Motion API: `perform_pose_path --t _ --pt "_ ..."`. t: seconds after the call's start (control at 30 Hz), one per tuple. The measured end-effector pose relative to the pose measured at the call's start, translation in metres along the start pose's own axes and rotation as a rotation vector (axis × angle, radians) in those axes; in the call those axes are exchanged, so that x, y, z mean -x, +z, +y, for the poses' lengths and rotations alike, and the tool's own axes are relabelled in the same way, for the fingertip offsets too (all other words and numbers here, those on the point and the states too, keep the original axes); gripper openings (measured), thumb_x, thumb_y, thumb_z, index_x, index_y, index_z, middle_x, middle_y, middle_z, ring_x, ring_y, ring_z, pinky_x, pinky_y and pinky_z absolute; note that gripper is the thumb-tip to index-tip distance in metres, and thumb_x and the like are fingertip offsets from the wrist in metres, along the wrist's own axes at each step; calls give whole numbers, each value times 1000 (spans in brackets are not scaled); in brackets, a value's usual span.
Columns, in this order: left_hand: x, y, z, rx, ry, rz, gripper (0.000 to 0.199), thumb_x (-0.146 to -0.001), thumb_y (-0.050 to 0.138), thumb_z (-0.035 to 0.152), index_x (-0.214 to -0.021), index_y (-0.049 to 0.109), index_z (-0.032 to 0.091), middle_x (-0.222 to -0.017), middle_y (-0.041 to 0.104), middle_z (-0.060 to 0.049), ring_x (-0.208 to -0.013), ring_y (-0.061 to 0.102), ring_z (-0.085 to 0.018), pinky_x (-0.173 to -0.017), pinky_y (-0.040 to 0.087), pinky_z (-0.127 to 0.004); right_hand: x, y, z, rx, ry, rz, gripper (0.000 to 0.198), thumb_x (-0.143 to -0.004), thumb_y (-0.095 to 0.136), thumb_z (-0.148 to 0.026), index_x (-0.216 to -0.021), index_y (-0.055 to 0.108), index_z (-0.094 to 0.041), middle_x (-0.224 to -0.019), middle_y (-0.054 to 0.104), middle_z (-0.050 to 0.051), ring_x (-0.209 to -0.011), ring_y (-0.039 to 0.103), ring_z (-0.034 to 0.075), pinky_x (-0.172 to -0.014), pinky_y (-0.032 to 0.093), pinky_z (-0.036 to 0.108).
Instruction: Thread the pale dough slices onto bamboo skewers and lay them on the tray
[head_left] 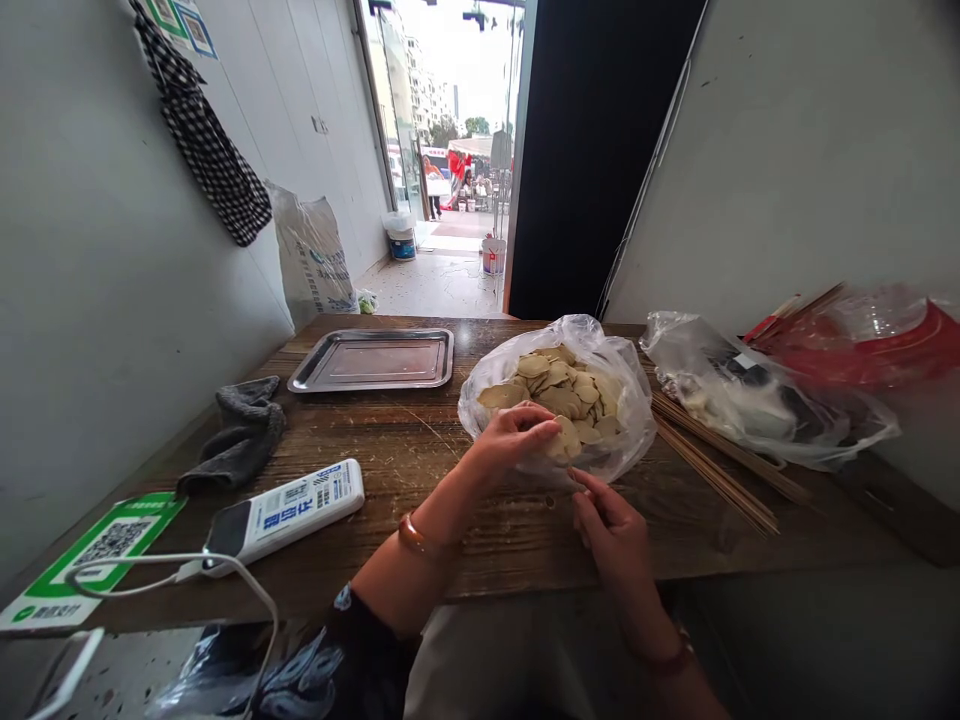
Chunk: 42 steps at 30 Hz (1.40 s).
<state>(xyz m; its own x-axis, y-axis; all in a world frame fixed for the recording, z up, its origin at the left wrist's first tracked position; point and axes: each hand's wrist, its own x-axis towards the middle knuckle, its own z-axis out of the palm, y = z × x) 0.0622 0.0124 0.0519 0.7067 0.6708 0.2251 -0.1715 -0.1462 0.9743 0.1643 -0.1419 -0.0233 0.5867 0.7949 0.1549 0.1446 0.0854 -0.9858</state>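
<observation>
Thin, pale beige slices (pixel 566 385), which look like potato, fill an open clear plastic bag (pixel 636 400) on the wooden table. At the bag's near edge, my left hand (pixel 517 435) pinches one round slice (pixel 566 438) between thumb and fingers. Just below and to the right, my right hand (pixel 609 515) is closed in a pinch close to that slice. It seems to grip a thin skewer, mostly hidden by the fingers. To the right of the bag lies a bundle of bamboo skewers (pixel 716 470).
A metal tray (pixel 371 360) rests at the back left of the table (pixel 405 440). Nearer lie a dark cloth (pixel 244 430), a white power bank (pixel 300 510) with a cable and a green QR card (pixel 105 550). Clear and red plastic bags (pixel 772 400) crowd the right side.
</observation>
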Motion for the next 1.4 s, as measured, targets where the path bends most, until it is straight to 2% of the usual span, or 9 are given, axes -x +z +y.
perform_pose_path --t 0.07,0.17,0.33,0.57,0.87,0.97,1.07,1.2,1.4 --pt "2 3 3 9 -25 -58 37 -67 73 48 -71 66 12 -77 58 -3 -71 50 -11 -62 39 -22 0 0 0 13 0 2 38 -84 62 -39 -115 69 -19 -57 47 -5 -47 40 8 -44 35 20" --pt "5 5 6 81 -115 -71 43 -70 69 53 -72 61 11 -62 48 2 -56 39 -7 -51 30 -20 -1 1 -2 29 -16 -35 39 -84 61 -38 -117 69 -19 -59 50 -5 -47 42 8 -44 37 20" --pt "6 4 9 148 -127 8 43 -70 70 53 -70 56 12 -60 41 4 -55 33 -6 -49 24 -19 1 2 -10 76 -36 -35 39 -86 59 -37 -117 68 -18 -55 49 -5 -47 43 8 -45 38 20" --pt "7 5 12 91 -131 -10 46 -71 67 55 -61 47 14 -55 34 6 -52 26 -5 -46 18 -21 1 2 -10 160 -64 -2 37 -84 59 -37 -113 71 -17 -53 50 -5 -47 44 9 -45 37 20" --pt "10 16 6 -69 -139 -50 43 -72 64 53 -59 52 13 -54 36 5 -52 29 -6 -46 20 -21 1 2 -3 117 -25 31 37 -84 59 -37 -111 72 -15 -51 49 -5 -46 42 9 -43 35 20" --pt "11 18 3 -78 -133 -85 40 -74 63 50 -64 58 12 -56 43 3 -53 34 -7 -47 24 -21 1 1 0 87 -21 35 36 -84 59 -37 -110 71 -15 -51 47 -6 -46 41 8 -43 34 20" --pt "8 13 2 -76 -89 -99 34 -73 65 44 -82 67 11 -70 57 -1 -63 46 -10 -54 34 -20 2 1 -1 21 10 67 38 -85 60 -38 -114 69 -15 -52 46 -6 -46 39 8 -42 32 19" --pt "1 -3 0 -86 -44 -9 36 -66 71 27 -99 69 14 -89 66 -6 -76 56 -14 -64 43 -22 4 2 -9 -86 70 144 40 -85 60 -39 -117 67 -16 -55 45 -6 -47 37 7 -43 32 19" --pt "-8 -18 -9 10 -24 216 24 -62 73 24 -84 69 14 -79 65 -4 -72 56 -14 -64 44 -23 5 2 -9 -107 63 141 39 -83 62 -38 -114 69 -14 -54 47 -6 -45 37 7 -41 32 19"
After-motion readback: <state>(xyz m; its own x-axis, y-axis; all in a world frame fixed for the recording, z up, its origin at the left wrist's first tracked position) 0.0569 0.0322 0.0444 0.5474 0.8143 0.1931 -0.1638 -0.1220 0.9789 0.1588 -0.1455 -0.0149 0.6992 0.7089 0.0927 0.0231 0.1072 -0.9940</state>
